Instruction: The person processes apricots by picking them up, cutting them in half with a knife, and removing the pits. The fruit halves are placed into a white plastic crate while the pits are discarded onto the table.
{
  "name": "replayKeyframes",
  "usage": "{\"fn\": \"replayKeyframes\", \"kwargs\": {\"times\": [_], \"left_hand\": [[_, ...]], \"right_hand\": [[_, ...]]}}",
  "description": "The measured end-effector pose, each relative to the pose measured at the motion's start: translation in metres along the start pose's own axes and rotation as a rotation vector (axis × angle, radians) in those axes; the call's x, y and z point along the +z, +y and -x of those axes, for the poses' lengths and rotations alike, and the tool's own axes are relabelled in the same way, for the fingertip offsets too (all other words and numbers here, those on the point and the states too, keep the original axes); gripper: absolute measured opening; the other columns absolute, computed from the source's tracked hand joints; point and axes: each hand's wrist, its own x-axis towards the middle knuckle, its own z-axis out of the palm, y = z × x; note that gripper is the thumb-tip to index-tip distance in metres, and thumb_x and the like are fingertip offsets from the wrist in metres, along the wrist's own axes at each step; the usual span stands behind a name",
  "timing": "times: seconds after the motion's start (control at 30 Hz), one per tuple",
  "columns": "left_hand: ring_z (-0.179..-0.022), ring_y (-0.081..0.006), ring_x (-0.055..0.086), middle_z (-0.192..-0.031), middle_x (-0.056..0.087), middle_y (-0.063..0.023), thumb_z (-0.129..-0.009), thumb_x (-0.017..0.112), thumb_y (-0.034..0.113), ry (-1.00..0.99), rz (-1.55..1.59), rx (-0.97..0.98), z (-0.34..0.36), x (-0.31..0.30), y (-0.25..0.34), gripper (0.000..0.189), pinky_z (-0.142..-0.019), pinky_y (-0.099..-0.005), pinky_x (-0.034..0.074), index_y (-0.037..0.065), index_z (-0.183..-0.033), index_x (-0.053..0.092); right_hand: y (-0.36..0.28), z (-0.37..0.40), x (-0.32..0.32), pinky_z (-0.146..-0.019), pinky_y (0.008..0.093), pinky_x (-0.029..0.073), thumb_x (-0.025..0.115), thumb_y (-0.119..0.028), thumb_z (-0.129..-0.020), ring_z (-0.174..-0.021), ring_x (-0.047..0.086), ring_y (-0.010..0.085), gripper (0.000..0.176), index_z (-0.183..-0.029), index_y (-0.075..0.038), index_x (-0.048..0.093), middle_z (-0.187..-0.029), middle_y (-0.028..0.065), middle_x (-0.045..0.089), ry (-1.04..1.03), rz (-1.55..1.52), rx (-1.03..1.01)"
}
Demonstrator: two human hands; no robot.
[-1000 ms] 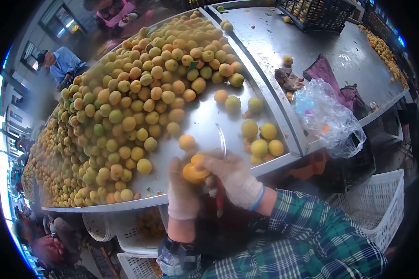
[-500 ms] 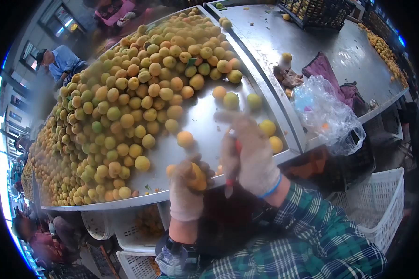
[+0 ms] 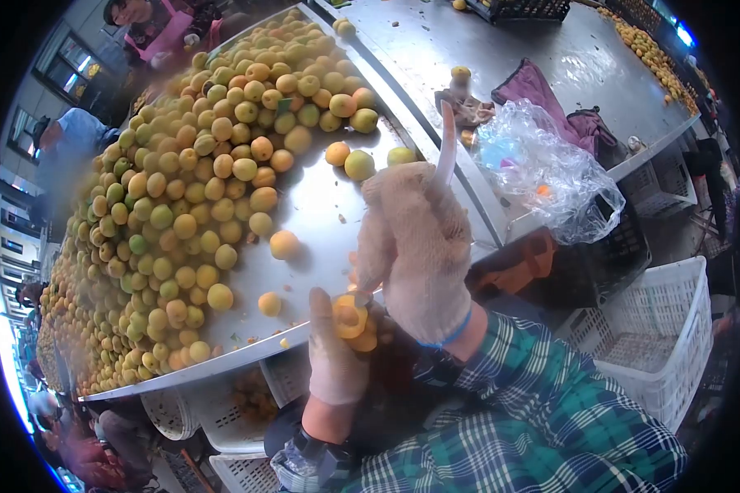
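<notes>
Low in the centre of the frame, the left hand (image 3: 334,355) has its grip closed round an apricot (image 3: 349,319), the gloved fingers cupping it from below with the split orange flesh facing up. Just above it, the right hand (image 3: 415,246) is closed on a knife (image 3: 446,140), whose blade points toward the upper middle. The fruit looks light, soft and juicy. It is probably slick where cut and easily bruised, so it is best held gently by the skin side. A heap of apricots (image 3: 197,164) covers the steel bench (image 3: 321,205) at upper left.
</notes>
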Motion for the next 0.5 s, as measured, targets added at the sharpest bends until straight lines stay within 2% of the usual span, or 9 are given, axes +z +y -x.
{"fn": "replayKeyframes", "kwargs": {"times": [0.07,0.2,0.3,0.33,0.37,0.4,0.43,0.47,0.5], "left_hand": [[-0.068,-0.0161,0.056,-0.077,0.058,-0.0067,-0.097,0.03,0.061,-0.016,-0.195,0.144,0.003,0.002,-0.001,0.067,-0.065,-0.0274,0.045,0.001,-0.093,0.058],[-0.068,-0.0169,0.056,-0.075,0.058,-0.0071,-0.099,0.029,0.057,-0.031,-0.332,0.259,0.004,0.003,-0.008,0.064,-0.065,-0.0287,0.045,0.0,-0.091,0.058],[-0.069,-0.0172,0.055,-0.077,0.058,-0.0075,-0.1,0.029,0.053,0.131,-0.713,0.568,-0.006,-0.013,-0.026,0.06,-0.065,-0.0306,0.045,0.0,-0.095,0.057],[-0.076,-0.0174,0.057,-0.087,0.058,-0.0082,-0.097,0.042,0.031,0.032,-0.834,0.613,-0.01,-0.027,-0.027,0.034,-0.07,-0.0302,0.048,0.002,-0.11,0.049],[-0.083,-0.0177,0.059,-0.096,0.058,-0.0089,-0.093,0.056,0.01,-0.07,-0.952,0.655,-0.011,-0.032,-0.027,0.037,-0.075,-0.0298,0.051,0.003,-0.126,0.042],[-0.083,-0.0177,0.059,-0.096,0.058,-0.0089,-0.093,0.056,0.01,-0.07,-0.953,0.652,-0.011,-0.032,-0.029,0.037,-0.075,-0.0298,0.051,0.003,-0.126,0.042],[-0.077,-0.0158,0.055,-0.088,0.057,-0.007,-0.097,0.043,0.031,-0.03,-0.79,0.541,-0.012,-0.029,-0.028,0.034,-0.069,-0.0295,0.047,0.002,-0.113,0.048],[-0.071,-0.0139,0.051,-0.08,0.055,-0.0052,-0.1,0.03,0.052,0.011,-0.626,0.431,-0.012,-0.026,-0.028,0.057,-0.063,-0.0292,0.044,0.001,-0.1,0.055],[-0.071,-0.0139,0.051,-0.08,0.055,-0.0052,-0.1,0.03,0.052,0.011,-0.626,0.429,-0.011,-0.025,-0.027,0.057,-0.063,-0.0292,0.044,0.001,-0.1,0.055]], "right_hand": [[0.003,0.0,0.002,-0.047,0.0227,0.044,0.049,-0.026,-0.099,-0.053,0.053,0.0067,0.023,-0.102,-0.004,0.054,-0.064,0.0003,0.054,0.039,0.172,-0.088],[-0.006,0.002,0.003,-0.048,0.0208,0.041,0.05,-0.024,-0.099,-0.056,0.052,0.0051,0.021,-0.1,-0.004,0.055,-0.071,-0.0005,0.056,0.049,-0.105,0.063],[-0.006,0.001,0.006,-0.049,0.0195,0.04,0.05,-0.025,-0.099,-0.058,0.051,0.004,0.022,-0.098,-0.004,0.057,-0.074,-0.0008,0.056,0.025,-0.037,-0.031],[-0.006,0.001,0.006,-0.049,0.0188,0.039,0.049,-0.025,-0.099,-0.059,0.05,0.0034,0.023,-0.098,-0.004,0.057,-0.075,-0.0008,0.056,0.015,-0.007,-0.087],[-0.013,0.001,0.0,-0.052,0.0205,0.041,0.055,-0.015,-0.094,-0.061,0.052,0.0067,0.013,-0.099,-0.004,0.058,-0.079,0.0023,0.056,-0.038,-0.056,0.037],[-0.014,0.0,-0.002,-0.051,0.02,0.041,0.055,-0.015,-0.094,-0.061,0.052,0.0063,0.013,-0.098,-0.004,0.058,-0.079,0.0019,0.056,-0.06,-0.066,0.055],[-0.014,-0.002,-0.004,-0.051,0.0195,0.041,0.055,-0.015,-0.094,-0.06,0.052,0.0059,0.012,-0.098,-0.004,0.059,-0.078,0.0015,0.056,-0.082,-0.083,0.071],[-0.013,-0.003,-0.004,-0.05,0.019,0.041,0.055,-0.014,-0.094,-0.06,0.052,0.0055,0.012,-0.097,-0.004,0.059,-0.078,0.0011,0.056,-0.09,-0.08,0.053],[-0.012,-0.003,-0.004,-0.049,0.0185,0.041,0.056,-0.014,-0.094,-0.059,0.052,0.005,0.011,-0.097,-0.004,0.059,-0.077,0.0007,0.057,-0.09,-0.062,0.029]]}}
